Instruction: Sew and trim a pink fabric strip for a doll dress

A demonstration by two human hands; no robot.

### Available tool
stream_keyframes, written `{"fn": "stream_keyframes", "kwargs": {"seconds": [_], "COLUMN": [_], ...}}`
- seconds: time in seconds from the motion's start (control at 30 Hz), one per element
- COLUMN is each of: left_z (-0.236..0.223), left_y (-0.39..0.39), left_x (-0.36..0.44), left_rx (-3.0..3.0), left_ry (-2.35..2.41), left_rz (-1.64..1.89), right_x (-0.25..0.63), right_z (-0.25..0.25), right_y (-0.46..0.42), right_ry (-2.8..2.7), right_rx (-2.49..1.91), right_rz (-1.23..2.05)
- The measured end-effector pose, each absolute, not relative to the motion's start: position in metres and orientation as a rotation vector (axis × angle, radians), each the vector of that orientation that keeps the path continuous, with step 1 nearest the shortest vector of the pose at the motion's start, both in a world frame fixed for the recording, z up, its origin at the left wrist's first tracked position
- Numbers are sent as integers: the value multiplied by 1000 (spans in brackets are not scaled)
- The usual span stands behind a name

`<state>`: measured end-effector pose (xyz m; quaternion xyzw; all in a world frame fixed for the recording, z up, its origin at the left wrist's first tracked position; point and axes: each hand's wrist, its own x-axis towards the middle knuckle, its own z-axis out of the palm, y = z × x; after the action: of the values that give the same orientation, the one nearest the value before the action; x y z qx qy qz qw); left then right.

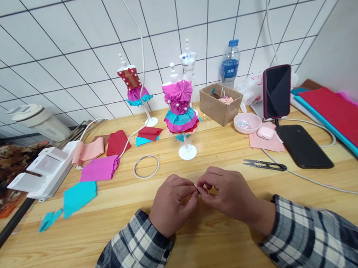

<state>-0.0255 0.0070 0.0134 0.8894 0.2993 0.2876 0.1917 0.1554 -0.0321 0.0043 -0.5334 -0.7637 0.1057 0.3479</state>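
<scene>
My left hand (176, 201) and my right hand (226, 195) meet fingertip to fingertip above the wooden table. Both are closed in a pinch, and whatever lies between the fingertips is too small to make out. Just beyond them stands a small dress form (179, 106) in a pink and turquoise crepe paper dress with a rosette and pearl beads. A roll of tape or ring (146, 167) lies beyond my left hand. Thread snips (265, 164) rest to the right of my right hand.
Folded paper pieces (100, 169) lie at left near a white plastic holder (47, 171). Two more dress forms (130, 80) stand behind. At right are a cardboard box (221, 102), a pink bead dish (247, 122), phones (306, 146), a cable and coloured sheets (353, 121).
</scene>
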Motion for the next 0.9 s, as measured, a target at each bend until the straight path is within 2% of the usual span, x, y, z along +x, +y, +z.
{"fn": "stream_keyframes", "kwargs": {"seconds": [0.23, 0.4, 0.53, 0.7, 0.9], "left_z": [9, 1, 1, 4, 4], "left_y": [10, 12, 11, 7, 8], "left_x": [-25, -21, -19, -16, -18], "left_rx": [2437, 2452, 2508, 2552, 2559], "left_ry": [902, 969, 1015, 1058, 989], "left_rz": [890, 809, 749, 758, 859], "right_x": [161, 163, 159, 156, 156], "right_z": [1, 2, 4, 5, 3], "right_y": [-29, -28, -26, -24, -20], "right_ry": [-2071, -2143, -2126, -2017, -1835], "right_rx": [-1301, -1383, -1437, -1479, -1414], "right_rz": [248, 87, 76, 175, 466]}}
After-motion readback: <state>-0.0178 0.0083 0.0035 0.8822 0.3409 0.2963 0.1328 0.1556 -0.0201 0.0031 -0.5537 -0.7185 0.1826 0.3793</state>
